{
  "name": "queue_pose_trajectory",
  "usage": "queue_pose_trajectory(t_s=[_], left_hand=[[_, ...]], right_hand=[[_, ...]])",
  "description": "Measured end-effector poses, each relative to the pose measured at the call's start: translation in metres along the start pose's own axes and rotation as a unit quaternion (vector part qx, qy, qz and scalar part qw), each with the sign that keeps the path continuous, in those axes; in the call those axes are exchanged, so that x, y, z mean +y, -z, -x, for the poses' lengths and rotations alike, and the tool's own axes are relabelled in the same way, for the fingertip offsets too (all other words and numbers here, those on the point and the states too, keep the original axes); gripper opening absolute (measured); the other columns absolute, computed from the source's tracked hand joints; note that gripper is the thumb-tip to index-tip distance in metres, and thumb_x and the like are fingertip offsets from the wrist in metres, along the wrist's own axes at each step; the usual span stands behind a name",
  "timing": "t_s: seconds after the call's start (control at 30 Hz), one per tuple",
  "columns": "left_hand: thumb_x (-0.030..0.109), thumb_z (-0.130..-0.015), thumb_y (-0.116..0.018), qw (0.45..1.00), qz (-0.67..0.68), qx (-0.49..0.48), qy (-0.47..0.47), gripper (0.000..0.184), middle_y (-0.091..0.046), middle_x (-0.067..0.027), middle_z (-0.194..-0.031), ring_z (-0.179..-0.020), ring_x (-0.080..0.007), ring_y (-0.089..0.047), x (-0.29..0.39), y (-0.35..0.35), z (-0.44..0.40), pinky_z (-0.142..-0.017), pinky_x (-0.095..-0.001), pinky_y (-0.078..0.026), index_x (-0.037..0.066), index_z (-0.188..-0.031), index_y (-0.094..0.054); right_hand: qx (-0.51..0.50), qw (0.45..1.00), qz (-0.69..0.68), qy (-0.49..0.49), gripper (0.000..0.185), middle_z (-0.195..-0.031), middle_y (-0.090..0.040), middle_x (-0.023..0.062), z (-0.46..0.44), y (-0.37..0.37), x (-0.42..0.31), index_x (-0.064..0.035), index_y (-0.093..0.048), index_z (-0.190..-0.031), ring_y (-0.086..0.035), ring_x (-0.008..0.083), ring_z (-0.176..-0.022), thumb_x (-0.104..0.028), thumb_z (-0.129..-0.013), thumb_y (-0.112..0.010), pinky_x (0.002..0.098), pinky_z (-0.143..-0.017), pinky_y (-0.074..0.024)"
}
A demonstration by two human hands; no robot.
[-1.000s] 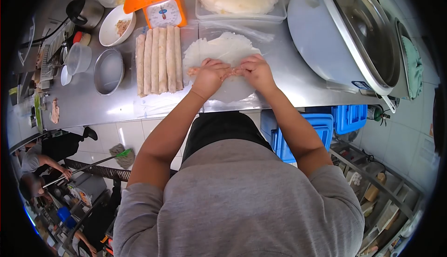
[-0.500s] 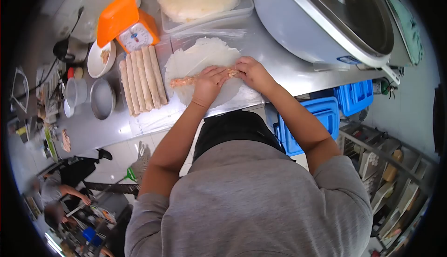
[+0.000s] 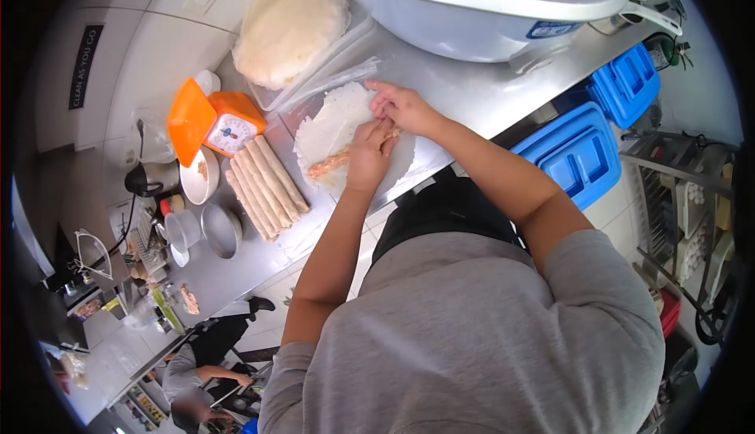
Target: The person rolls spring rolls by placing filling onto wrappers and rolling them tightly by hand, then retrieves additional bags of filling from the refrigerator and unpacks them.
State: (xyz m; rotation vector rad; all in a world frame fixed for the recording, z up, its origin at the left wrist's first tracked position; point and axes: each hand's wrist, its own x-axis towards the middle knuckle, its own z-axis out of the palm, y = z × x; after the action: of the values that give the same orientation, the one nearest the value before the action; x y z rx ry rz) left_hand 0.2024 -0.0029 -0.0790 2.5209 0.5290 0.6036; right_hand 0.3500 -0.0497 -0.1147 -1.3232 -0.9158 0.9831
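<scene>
A round, thin pale wrapper [image 3: 324,127] lies flat on the steel counter. A strip of pinkish, chopped filling [image 3: 329,165] runs across it. My left hand [image 3: 370,155] rests over the right part of the strip, fingers bent and close together against the filling. Just beyond it, my right hand [image 3: 403,110] has curled fingers that meet the left fingertips; whatever is between them is hidden. To the left, several long uncooked rolls [image 3: 267,186] lie side by side on the counter.
An orange kitchen scale [image 3: 228,131] stands behind the rolls, near a white bowl [image 3: 198,178] and a round metal pan [image 3: 221,231]. Stacked wrappers [image 3: 291,33] sit in a plastic tray. A large grey tub [image 3: 464,29] occupies the back right. Another person [image 3: 185,375] is at lower left.
My view has turned, so the counter appears tilted. My right hand has moved off the strip's end to the left fingertips, and my left hand has shifted toward the strip's right end.
</scene>
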Motion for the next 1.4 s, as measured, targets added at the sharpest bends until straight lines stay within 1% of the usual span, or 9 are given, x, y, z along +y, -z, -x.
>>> queue_pose_trajectory(t_s=[0.13,0.37,0.57,0.67,0.77,0.87,1.0,1.1,1.4], left_hand=[[0.013,-0.074,-0.071,0.994,-0.053,-0.094,0.032,0.028,-0.063,-0.0087,-0.096,-0.094,-0.0288,-0.056,-0.032,0.041,0.024,-0.085,-0.0403,-0.043,0.008,-0.101,-0.067],[0.018,-0.072,-0.074,0.989,-0.099,-0.057,0.094,0.030,-0.063,-0.0084,-0.099,-0.097,-0.0286,-0.056,-0.068,0.097,0.067,-0.086,-0.0407,-0.043,0.007,-0.099,-0.068],[0.016,-0.070,-0.075,0.996,-0.039,-0.029,0.080,0.032,-0.063,-0.0101,-0.101,-0.098,-0.0298,-0.056,-0.074,0.090,0.068,-0.087,-0.0391,-0.045,0.007,-0.100,-0.068],[0.015,-0.069,-0.075,0.997,-0.006,-0.034,0.070,0.030,-0.063,-0.0100,-0.098,-0.097,-0.0299,-0.056,-0.081,0.088,0.068,-0.086,-0.0385,-0.045,0.006,-0.097,-0.068],[0.012,-0.070,-0.074,0.998,0.002,0.002,0.068,0.026,-0.063,-0.0101,-0.097,-0.094,-0.0297,-0.057,-0.083,0.097,0.069,-0.084,-0.0371,-0.046,0.005,-0.094,-0.069],[0.009,-0.070,-0.073,0.994,0.019,-0.050,0.097,0.028,-0.063,-0.0112,-0.098,-0.094,-0.0304,-0.057,-0.093,0.106,0.072,-0.084,-0.0375,-0.046,0.004,-0.097,-0.067],[0.007,-0.070,-0.072,0.987,0.025,-0.132,0.083,0.036,-0.060,-0.0124,-0.102,-0.099,-0.0322,-0.054,-0.100,0.116,0.068,-0.086,-0.0400,-0.044,0.003,-0.105,-0.063],[0.010,-0.071,-0.071,0.996,-0.022,-0.060,0.061,0.037,-0.058,-0.0120,-0.105,-0.101,-0.0322,-0.053,-0.097,0.129,0.075,-0.089,-0.0411,-0.042,0.002,-0.106,-0.060],[0.015,-0.075,-0.064,0.977,-0.136,-0.135,-0.096,0.015,-0.057,-0.0116,-0.090,-0.097,-0.0291,-0.054,-0.079,0.099,0.102,-0.088,-0.0407,-0.040,0.005,-0.084,-0.058]], right_hand=[[-0.004,1.000,-0.007,0.005,0.053,-0.095,-0.061,0.0097,0.003,0.001,-0.006,-0.0034,-0.044,-0.134,-0.060,0.0164,-0.082,0.010,-0.083,-0.041,0.0290,-0.078,-0.0514],[0.062,0.989,-0.116,-0.066,0.048,-0.094,-0.062,0.0116,-0.014,0.013,0.004,0.0000,-0.048,-0.128,-0.062,0.0164,-0.075,0.010,-0.081,-0.046,0.0280,-0.071,-0.0533],[-0.052,0.933,-0.300,-0.191,0.047,-0.098,-0.064,0.0140,0.003,-0.060,-0.077,0.0017,-0.048,-0.127,-0.064,0.0201,-0.077,0.007,-0.081,-0.050,0.0288,-0.070,-0.0541],[-0.033,0.963,-0.107,-0.247,0.050,-0.105,-0.064,0.0130,-0.002,-0.092,-0.066,-0.0046,-0.049,-0.129,-0.065,0.0187,-0.083,0.007,-0.080,-0.057,0.0286,-0.070,-0.0528],[-0.014,0.979,0.187,-0.079,0.056,-0.106,-0.064,0.0109,0.002,-0.081,-0.063,-0.0104,-0.049,-0.130,-0.064,0.0193,-0.094,0.006,-0.077,-0.060,0.0307,-0.074,-0.0520],[-0.069,0.960,0.267,0.053,0.061,-0.103,-0.065,0.0118,0.011,-0.086,-0.058,-0.0137,-0.050,-0.130,-0.063,0.0271,-0.091,0.002,-0.073,-0.065,0.0350,-0.081,-0.0498],[-0.113,0.933,0.334,0.074,0.058,-0.102,-0.064,0.0137,0.015,-0.109,-0.056,-0.0099,-0.053,-0.125,-0.059,0.0316,-0.095,-0.002,-0.071,-0.069,0.0364,-0.085,-0.0470],[-0.066,0.936,0.337,0.081,0.051,-0.102,-0.064,0.0138,0.030,-0.101,-0.070,-0.0065,-0.057,-0.119,-0.058,0.0326,-0.097,-0.005,-0.069,-0.070,0.0376,-0.085,-0.0466],[-0.082,0.825,0.546,0.117,0.030,-0.101,-0.059,0.0109,0.092,-0.071,-0.060,-0.0055,-0.061,-0.101,-0.054,0.0296,-0.099,-0.011,-0.072,-0.064,0.0393,-0.087,-0.0420]])
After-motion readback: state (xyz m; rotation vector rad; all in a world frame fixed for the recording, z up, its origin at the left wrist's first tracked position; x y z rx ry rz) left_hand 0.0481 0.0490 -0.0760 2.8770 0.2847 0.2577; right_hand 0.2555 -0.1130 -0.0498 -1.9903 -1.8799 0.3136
